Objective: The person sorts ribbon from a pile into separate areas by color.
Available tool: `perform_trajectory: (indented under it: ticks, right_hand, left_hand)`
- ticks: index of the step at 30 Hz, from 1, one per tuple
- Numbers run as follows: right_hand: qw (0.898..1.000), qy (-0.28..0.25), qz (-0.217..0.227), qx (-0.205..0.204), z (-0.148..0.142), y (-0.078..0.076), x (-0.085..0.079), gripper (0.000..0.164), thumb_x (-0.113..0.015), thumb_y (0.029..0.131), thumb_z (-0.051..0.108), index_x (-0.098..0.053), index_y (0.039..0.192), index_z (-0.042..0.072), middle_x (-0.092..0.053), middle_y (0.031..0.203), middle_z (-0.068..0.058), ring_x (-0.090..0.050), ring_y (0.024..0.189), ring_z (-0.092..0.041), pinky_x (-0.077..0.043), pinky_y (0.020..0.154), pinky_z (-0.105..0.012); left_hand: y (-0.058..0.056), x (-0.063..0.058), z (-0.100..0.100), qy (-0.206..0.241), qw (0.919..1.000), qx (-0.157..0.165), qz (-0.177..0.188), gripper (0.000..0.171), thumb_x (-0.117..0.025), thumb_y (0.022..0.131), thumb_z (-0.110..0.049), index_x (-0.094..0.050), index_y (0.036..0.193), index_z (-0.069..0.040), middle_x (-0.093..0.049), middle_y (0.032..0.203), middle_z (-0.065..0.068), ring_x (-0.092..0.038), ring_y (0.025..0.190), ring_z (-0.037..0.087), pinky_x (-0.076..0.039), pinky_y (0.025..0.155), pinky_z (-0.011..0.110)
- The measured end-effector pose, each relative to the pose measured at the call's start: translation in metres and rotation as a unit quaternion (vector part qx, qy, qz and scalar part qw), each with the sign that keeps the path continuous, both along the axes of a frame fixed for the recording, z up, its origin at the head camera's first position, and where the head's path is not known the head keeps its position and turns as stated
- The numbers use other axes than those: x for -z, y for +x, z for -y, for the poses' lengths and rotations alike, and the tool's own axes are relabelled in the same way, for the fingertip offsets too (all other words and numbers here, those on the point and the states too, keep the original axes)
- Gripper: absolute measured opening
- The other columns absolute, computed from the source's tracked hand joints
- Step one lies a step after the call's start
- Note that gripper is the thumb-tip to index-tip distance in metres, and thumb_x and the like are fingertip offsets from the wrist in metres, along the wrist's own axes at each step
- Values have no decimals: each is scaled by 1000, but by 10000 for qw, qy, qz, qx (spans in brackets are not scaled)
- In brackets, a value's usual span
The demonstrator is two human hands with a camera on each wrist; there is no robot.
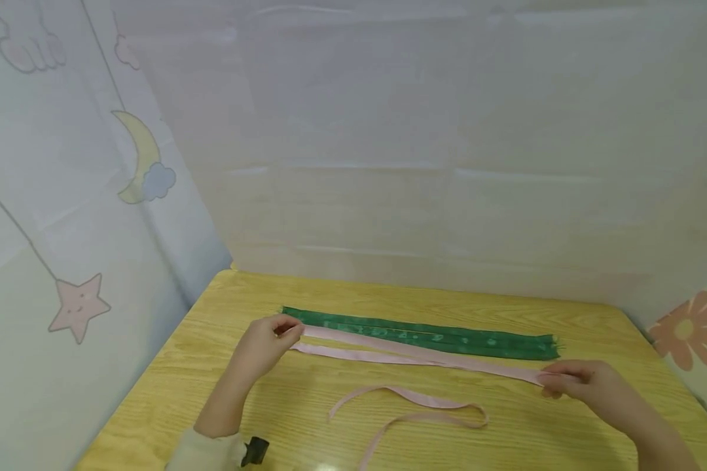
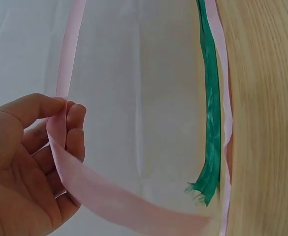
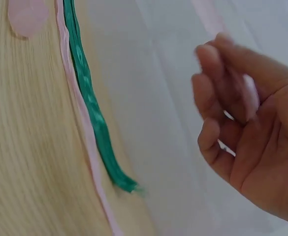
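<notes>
A pink ribbon (image 1: 400, 345) is stretched between both hands above the table. My left hand (image 1: 268, 343) pinches it between thumb and fingertips; in the left wrist view a tail of this ribbon (image 2: 119, 196) drops past the fingers and sweeps right. At the other end my right hand (image 1: 595, 391) pinches the ribbon, and a short end of it (image 3: 251, 96) shows inside the curled fingers. Behind the held length, green ribbons (image 1: 477, 341) with frayed ends lie flat side by side. Another pink length (image 1: 353, 356) runs along their near side on the tabletop.
A loose pink ribbon (image 1: 431, 400) curves in a loop nearer the front of the wooden table (image 1: 177, 386). A pale sheet (image 1: 353, 216) hangs behind the table's far edge, and a printed sheet (image 1: 18, 281) stands at the left. A black strap (image 1: 255, 451) sits by the left sleeve.
</notes>
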State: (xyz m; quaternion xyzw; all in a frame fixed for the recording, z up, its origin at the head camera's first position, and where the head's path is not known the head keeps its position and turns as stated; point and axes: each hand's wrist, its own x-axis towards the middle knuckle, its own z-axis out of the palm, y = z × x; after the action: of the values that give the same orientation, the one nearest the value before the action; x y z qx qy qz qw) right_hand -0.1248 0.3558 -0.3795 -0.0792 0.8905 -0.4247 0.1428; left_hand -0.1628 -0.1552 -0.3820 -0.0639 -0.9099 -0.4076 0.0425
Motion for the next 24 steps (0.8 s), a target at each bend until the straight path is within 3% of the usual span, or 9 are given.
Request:
perform_trajectory:
  ticks: [5,9,15,21,24]
  right_hand:
    - [9965,-304,303,719,-13,0,9,41,-49,97,32,-61,99,-6,-61,87,-5,-51,80,-19,-43,70,-36]
    - [9924,-756,71,972,-21,1,23,40,-48,98,29,-56,90,-10,-57,79,-5,-48,78,-23,-42,67,-34]
    - [9850,-1224,-268,1185,-30,-2,40,33,-46,99,22,-58,85,-6,-54,73,-2,-50,74,-19,-45,66,-28]
    - [9645,-2189,-156,1471,-40,-5,49,30,-47,99,22,-66,88,1,-57,74,1,-52,73,-13,-48,67,-25]
    - [9601,-2245,24,1669,-45,-5,51,31,-47,98,26,-69,91,5,-61,76,3,-55,74,-11,-48,66,-25]
  left_hand:
    - [-4,9,10,247,9995,-77,183,19,-61,90,-31,-69,99,-16,-65,91,-2,-59,85,15,-49,74,35]
    - [-4,16,17,391,9989,-130,242,22,-61,91,-29,-68,102,-12,-65,89,1,-60,81,16,-49,71,33]
    - [-5,24,27,578,9973,-290,361,27,-60,91,-30,-67,105,-8,-65,95,4,-58,82,19,-47,68,32]
    - [-8,31,38,572,9964,-466,426,30,-59,92,-31,-66,107,-6,-65,99,3,-59,88,17,-49,72,33]
    - [-9,34,42,598,9954,-548,519,29,-59,92,-30,-66,106,-5,-65,98,4,-58,87,18,-48,71,33]
